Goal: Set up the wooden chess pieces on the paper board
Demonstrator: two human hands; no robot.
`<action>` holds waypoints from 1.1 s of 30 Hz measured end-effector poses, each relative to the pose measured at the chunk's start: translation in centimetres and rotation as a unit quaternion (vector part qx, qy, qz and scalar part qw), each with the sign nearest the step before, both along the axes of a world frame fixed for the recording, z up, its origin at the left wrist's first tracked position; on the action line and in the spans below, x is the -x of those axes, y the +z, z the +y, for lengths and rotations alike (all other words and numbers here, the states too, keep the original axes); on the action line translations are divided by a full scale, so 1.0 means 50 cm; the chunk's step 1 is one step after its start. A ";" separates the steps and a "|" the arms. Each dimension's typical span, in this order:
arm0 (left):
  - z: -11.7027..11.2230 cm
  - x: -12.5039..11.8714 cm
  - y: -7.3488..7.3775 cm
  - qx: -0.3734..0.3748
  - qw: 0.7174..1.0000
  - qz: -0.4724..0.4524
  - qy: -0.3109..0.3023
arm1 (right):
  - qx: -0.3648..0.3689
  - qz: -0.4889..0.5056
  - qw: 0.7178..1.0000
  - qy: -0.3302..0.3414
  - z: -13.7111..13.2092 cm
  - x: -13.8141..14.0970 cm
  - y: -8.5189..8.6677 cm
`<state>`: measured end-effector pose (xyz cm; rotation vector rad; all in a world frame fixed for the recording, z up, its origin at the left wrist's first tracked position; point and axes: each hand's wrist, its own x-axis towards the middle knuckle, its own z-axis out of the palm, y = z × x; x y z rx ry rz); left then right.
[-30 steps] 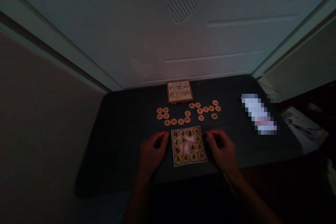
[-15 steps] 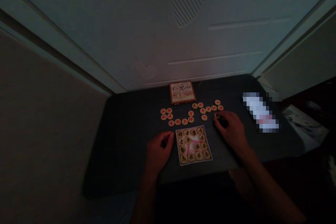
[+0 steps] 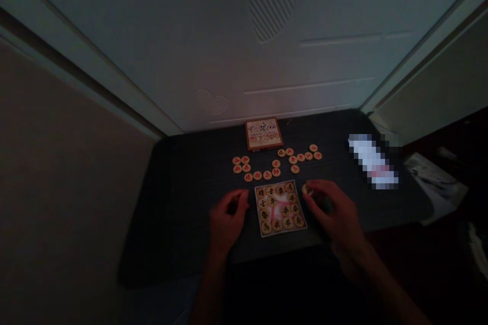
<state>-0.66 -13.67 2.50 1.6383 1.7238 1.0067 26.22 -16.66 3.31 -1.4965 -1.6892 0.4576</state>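
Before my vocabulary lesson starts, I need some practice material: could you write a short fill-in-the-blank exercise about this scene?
1. The person's ____ hand holds a round game piece.
2. The pieces in the square tray bear ____ characters.
3. Most of the loose pieces between the tray and the flat box bear ____ characters.

Missing words: right; black; red.

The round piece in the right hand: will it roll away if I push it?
Lying flat, the round piece would probably slide, since it looks like a thick disc; on its edge, it might roll. It's probably light too, being small enough for the right hand to pinch.
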 end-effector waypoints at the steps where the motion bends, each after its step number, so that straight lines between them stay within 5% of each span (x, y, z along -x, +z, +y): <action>1: -0.004 -0.006 0.012 0.008 1.000 -0.018 0.003 | 0.002 0.004 1.000 0.016 -0.015 0.011 0.006; 6: -0.032 -0.061 0.074 0.064 0.987 -0.088 -0.118 | -0.025 0.020 0.996 0.085 -0.050 0.051 0.016; 11: -0.050 -0.100 0.082 0.128 0.957 -0.128 -0.228 | -0.026 0.033 0.989 0.145 -0.054 0.072 0.020; 22: -0.061 -0.091 0.073 0.122 0.966 -0.159 -0.161 | 0.013 0.051 0.984 0.168 -0.053 0.080 0.025; 33: -0.072 -0.076 0.079 0.123 0.968 -0.123 -0.180 | 0.054 0.056 0.986 0.150 -0.055 0.072 0.017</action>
